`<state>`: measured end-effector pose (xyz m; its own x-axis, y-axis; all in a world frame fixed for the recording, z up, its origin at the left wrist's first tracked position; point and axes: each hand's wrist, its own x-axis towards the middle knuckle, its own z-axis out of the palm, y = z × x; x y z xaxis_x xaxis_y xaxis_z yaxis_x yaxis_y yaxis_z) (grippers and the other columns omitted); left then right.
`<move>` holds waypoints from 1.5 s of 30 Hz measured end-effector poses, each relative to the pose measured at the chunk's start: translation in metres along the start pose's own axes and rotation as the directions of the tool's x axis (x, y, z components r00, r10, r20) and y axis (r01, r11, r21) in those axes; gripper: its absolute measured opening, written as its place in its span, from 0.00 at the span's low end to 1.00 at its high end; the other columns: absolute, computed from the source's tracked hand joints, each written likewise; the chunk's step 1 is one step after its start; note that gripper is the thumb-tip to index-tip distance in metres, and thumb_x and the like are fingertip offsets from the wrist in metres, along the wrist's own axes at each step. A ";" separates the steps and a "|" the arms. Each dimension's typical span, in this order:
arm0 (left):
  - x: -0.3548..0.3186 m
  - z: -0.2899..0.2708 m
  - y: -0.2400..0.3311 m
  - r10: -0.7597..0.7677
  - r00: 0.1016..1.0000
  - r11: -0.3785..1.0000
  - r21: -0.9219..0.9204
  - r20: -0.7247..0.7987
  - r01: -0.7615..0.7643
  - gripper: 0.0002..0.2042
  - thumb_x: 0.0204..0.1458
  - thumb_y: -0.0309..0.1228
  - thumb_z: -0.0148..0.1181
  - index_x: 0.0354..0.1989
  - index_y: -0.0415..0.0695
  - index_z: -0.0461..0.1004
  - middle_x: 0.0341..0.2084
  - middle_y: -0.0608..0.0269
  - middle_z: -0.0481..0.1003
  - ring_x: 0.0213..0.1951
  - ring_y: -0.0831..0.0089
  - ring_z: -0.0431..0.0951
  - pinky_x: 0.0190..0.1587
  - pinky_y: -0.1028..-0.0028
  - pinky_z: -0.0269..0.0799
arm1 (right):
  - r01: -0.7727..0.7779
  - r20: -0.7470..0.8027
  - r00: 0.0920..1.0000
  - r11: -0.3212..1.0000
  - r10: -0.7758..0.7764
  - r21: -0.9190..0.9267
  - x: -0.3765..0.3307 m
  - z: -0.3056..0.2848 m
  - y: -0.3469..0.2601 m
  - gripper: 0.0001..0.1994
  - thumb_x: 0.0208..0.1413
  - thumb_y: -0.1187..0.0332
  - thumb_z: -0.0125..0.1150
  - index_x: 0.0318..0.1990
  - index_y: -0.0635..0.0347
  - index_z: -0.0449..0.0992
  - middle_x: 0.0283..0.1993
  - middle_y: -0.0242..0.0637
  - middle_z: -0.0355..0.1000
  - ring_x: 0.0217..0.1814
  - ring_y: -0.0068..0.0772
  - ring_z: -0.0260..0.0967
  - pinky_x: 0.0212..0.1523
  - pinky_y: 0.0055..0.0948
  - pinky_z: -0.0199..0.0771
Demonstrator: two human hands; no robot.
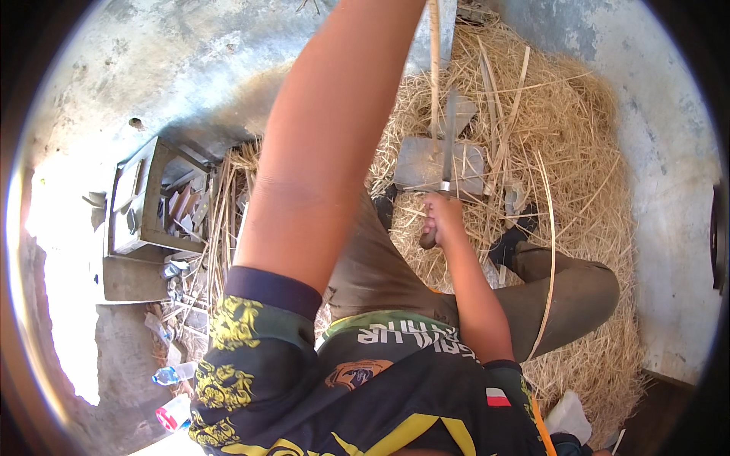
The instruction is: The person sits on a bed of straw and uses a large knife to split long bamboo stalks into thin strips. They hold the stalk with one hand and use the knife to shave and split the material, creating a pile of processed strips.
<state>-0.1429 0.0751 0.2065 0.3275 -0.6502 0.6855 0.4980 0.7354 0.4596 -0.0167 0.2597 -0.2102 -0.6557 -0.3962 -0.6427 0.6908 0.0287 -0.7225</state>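
Note:
My right hand [444,216] is closed round the dark handle of a long knife [449,140], whose narrow blade points away from me. Beneath the blade lies a flat grey block [418,163] on the straw. A thin bamboo stick [435,72] stands nearly upright just left of the blade, its lower end at the block. My left arm [327,129] reaches up and out past the top edge, so the left hand is hidden, and I cannot see whether it holds the stick.
Straw-like shavings [585,152] heap around the block and my legs. Long split strips [546,228] stick out of the heap. On the left stands a wooden box [141,243] with scraps inside, and below it lie plastic bottles [166,375]. Worn walls [661,129] enclose the spot.

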 end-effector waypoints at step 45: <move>0.060 -0.048 -0.064 0.031 0.999 0.941 0.337 -0.022 -0.022 0.24 0.67 0.44 0.47 0.37 0.30 0.76 0.33 0.38 0.78 0.38 0.44 0.77 0.45 0.54 0.70 | 0.479 -0.082 0.808 0.732 -0.583 -0.485 0.029 -0.003 0.016 0.12 0.52 0.68 0.61 0.22 0.67 0.73 0.18 0.35 0.70 0.21 0.25 0.64 0.26 0.35 0.62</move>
<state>-0.1168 -0.0206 0.1909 0.3605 -0.6308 0.6871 0.1906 0.7709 0.6077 -0.0251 0.2511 -0.2410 -0.9577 -0.2621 -0.1187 0.0435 0.2760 -0.9602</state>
